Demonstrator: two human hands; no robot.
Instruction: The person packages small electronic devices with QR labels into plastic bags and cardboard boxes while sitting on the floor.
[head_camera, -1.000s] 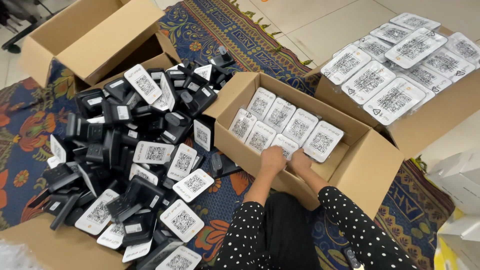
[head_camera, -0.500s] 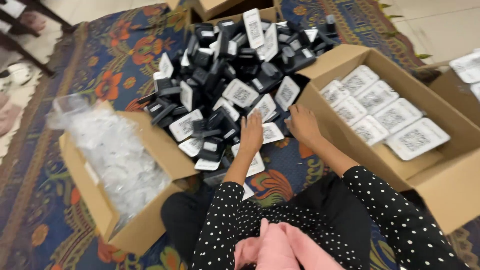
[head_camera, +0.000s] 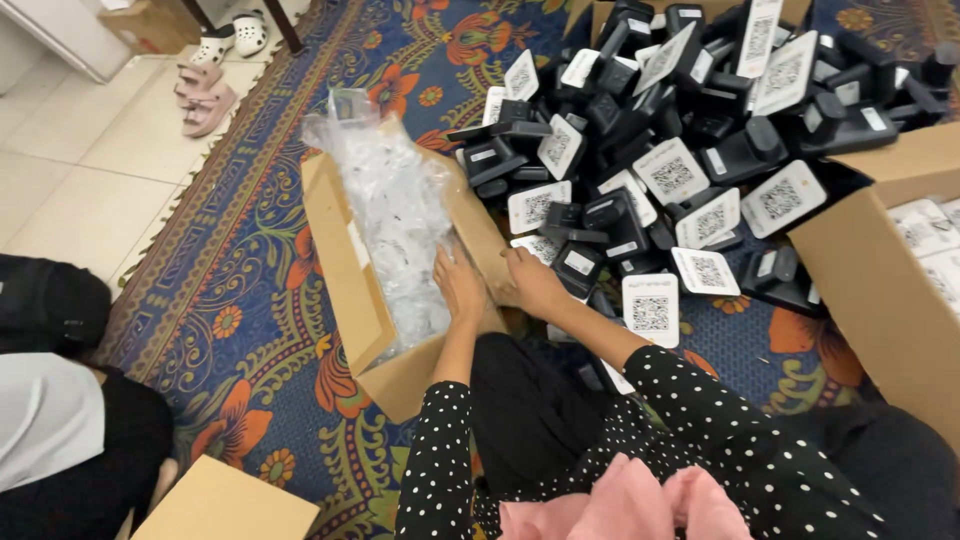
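- From the head camera, the person is sitting on a patterned rug (head_camera: 260, 290), looking down, with both polka-dot sleeves (head_camera: 700, 420) reaching forward from the near edge.
- The left hand (head_camera: 460, 285) is reaching into an open cardboard box (head_camera: 345, 290) just in front of the knees; its fingers are lying loosely on the clear plastic bags (head_camera: 395, 215) filling that box, and I cannot tell whether they are gripping one.
- The right hand (head_camera: 535, 282) is resting at the right wall of the same box, right beside the left hand; its fingers are curled over the cardboard edge, gripping it as far as I can see.
- The plastic bags are heaped high, spilling above the far rim of the box.
- Just right of the box, a big pile of black devices (head_camera: 690, 130) is lying on the rug, running to the far right; many are showing white square labels (head_camera: 672, 172) face up.
- One white label card (head_camera: 650, 305) is lying on the rug near the right forearm.
- At the right edge, a second cardboard box (head_camera: 880, 270) is standing open, with white cards (head_camera: 925, 225) showing inside.
- Near left, another person in dark and white clothing (head_camera: 60, 420) is sitting, partly cut off, with a small closed carton (head_camera: 225, 505) beside them.
- Far left, pink sandals (head_camera: 205, 95) and white clogs (head_camera: 232, 35) are lying on the tiled floor (head_camera: 70, 170).
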